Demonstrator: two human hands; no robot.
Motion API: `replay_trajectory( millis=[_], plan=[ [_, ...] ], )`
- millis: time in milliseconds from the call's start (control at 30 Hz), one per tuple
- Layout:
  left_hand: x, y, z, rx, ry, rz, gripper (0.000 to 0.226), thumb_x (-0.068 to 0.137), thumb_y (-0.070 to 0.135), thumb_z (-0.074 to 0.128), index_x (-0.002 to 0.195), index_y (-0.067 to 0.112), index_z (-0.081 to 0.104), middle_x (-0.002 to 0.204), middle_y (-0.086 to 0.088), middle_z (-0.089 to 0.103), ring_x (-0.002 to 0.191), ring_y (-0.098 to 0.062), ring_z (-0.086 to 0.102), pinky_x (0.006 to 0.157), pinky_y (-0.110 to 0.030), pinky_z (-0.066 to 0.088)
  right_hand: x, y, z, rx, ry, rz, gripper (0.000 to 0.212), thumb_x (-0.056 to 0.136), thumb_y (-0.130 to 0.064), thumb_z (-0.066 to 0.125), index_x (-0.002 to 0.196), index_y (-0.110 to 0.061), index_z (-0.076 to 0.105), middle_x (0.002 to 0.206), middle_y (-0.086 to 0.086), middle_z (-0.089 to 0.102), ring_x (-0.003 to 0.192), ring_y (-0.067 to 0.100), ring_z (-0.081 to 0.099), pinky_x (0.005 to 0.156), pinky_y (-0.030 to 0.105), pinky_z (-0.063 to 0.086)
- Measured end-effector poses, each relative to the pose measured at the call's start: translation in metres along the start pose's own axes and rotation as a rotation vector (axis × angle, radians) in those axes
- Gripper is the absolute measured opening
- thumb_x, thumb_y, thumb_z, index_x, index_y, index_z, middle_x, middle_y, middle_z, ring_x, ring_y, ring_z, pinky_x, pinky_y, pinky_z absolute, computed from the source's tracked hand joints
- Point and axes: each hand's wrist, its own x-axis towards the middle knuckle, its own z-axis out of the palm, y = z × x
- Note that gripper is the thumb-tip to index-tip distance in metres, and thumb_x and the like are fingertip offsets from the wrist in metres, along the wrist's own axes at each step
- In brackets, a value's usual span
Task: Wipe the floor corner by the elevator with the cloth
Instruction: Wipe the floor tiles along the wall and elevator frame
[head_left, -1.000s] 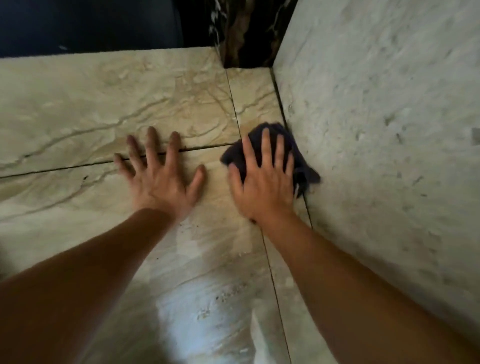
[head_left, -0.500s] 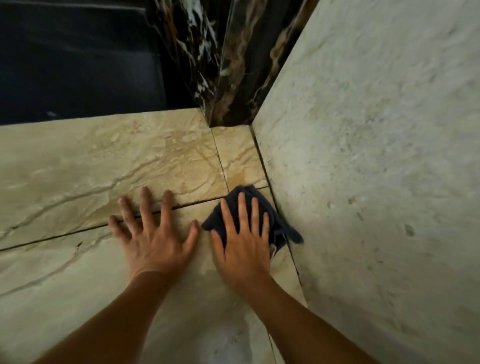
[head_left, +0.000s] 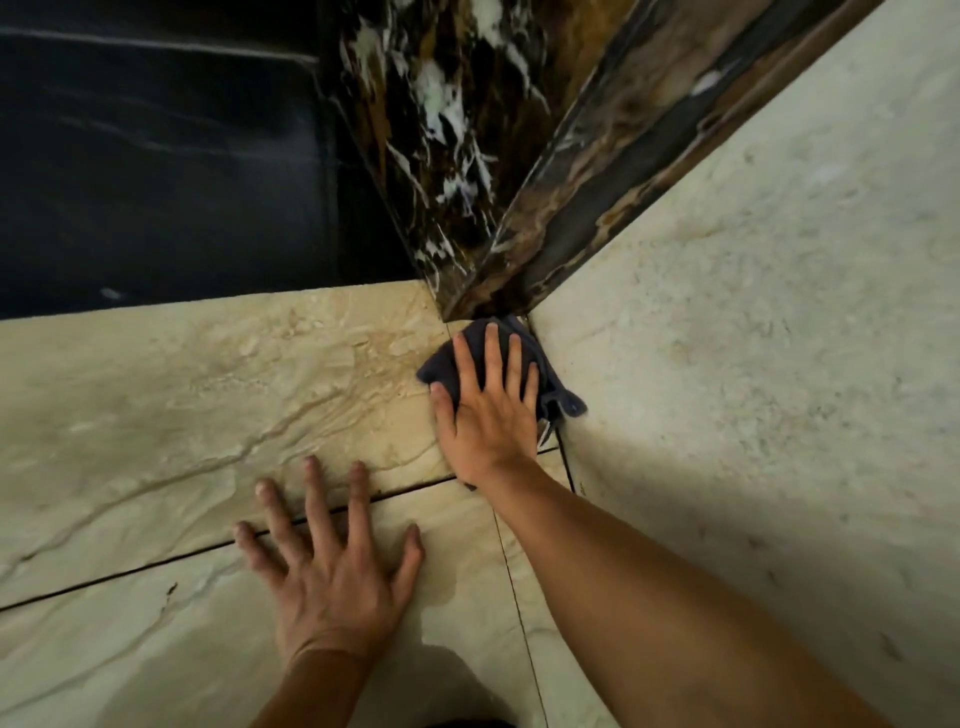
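A dark blue-grey cloth lies bunched on the beige marble floor, pushed into the corner where the pale wall meets the dark marble elevator frame. My right hand presses flat on the cloth with fingers spread, covering most of it; a corner of the cloth pokes out on the right against the wall. Closer to me, my left hand rests palm down on the floor tiles, fingers apart, holding nothing.
The pale stone wall rises along the right side. A dark veined marble frame stands at the corner, with a dark surface to its left. Thin tile joints cross the floor under my left hand.
My right hand has slid the cloth forward along the wall, right into the corner at the dark frame. My left hand has stayed planted on the floor. The view has tilted up.
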Motion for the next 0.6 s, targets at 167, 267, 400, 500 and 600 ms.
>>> replay_trajectory(
  millis=[167,267,400,500,600],
  plan=[
    [-0.006,-0.002,-0.016,-0.072,-0.075,0.000,0.082,0.078,0.069,0.044,0.148,0.026,0.046,0.162,-0.019,0.030,0.149,-0.052,0.014,0.116,-0.069,0.009,-0.025,-0.009,-0.007,-0.025,-0.076,-0.038,0.068,0.099,-0.058,0.012,0.159,-0.029,0.001,0.169,0.009,-0.006,0.154,0.034,-0.008,0.122,0.058,0.000],
    [0.026,-0.016,-0.030,-0.137,0.002,-0.040,0.075,0.079,0.065,0.042,0.141,0.025,0.051,0.157,-0.023,0.031,0.144,-0.048,0.024,0.114,-0.066,0.017,-0.072,-0.033,0.001,-0.024,-0.068,-0.161,0.067,0.100,-0.055,0.025,0.159,-0.028,0.010,0.168,0.011,0.004,0.154,0.037,0.003,0.119,0.061,0.013],
    [0.117,-0.051,-0.059,-0.121,0.078,-0.085,0.083,0.083,0.068,0.024,0.154,0.026,0.030,0.166,-0.020,0.012,0.153,-0.042,0.002,0.121,-0.058,0.001,-0.045,-0.090,0.007,0.017,-0.015,-0.214,0.067,0.098,-0.056,0.028,0.157,-0.027,0.019,0.167,0.011,0.014,0.153,0.036,0.010,0.117,0.058,0.009],
    [0.179,-0.085,-0.080,-0.092,0.174,-0.141,0.082,0.088,0.069,0.024,0.158,0.026,0.022,0.168,-0.018,0.006,0.154,-0.041,-0.004,0.121,-0.057,-0.002,0.038,-0.132,-0.006,0.054,0.012,-0.332,0.066,0.098,-0.057,0.023,0.158,-0.029,0.015,0.168,0.009,0.008,0.155,0.033,0.001,0.121,0.058,0.002],
    [0.216,-0.107,-0.095,0.042,0.152,-0.180,0.083,0.089,0.070,0.028,0.159,0.028,0.017,0.169,-0.016,0.003,0.153,-0.045,-0.004,0.121,-0.060,0.002,0.111,-0.159,-0.020,0.032,0.015,-0.315,0.066,0.098,-0.055,0.023,0.159,-0.031,0.012,0.170,0.006,0.002,0.155,0.031,-0.004,0.122,0.056,-0.001]
  ],
)
